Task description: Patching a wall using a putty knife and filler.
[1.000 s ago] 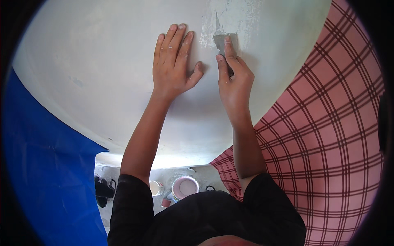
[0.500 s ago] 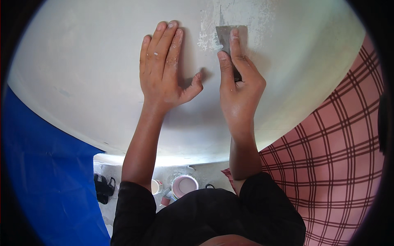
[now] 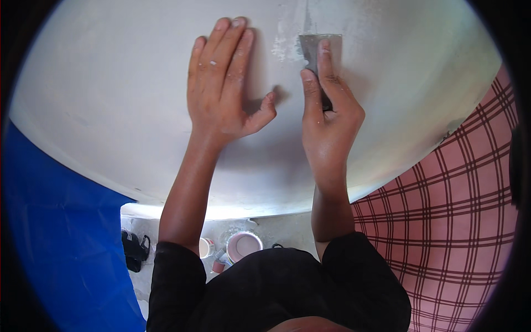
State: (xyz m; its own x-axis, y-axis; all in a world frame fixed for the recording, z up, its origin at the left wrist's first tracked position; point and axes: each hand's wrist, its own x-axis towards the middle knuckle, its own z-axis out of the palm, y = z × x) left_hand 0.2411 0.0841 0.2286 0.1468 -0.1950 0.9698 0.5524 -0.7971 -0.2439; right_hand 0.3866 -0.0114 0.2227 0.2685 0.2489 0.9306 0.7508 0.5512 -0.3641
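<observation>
My left hand lies flat against a pale grey-white wall surface, its fingers stretched out and its thumb spread to the right. A bit of white paste sticks to one finger. My right hand grips a putty knife with a wide metal blade, thumb on its left side and index finger along the blade. The blade's top edge meets the surface just below a patch of white putty. Most of the handle is hidden in my palm.
Blue sheeting hangs at the left, a pink checked cloth at the right. Below, on the floor, stand a pink-rimmed bucket, a smaller white tub and black footwear.
The putty knife and my right hand have shifted slightly right. My left hand sits a little higher in view, still flat. The white patch above the blade looks smoother and more covered.
</observation>
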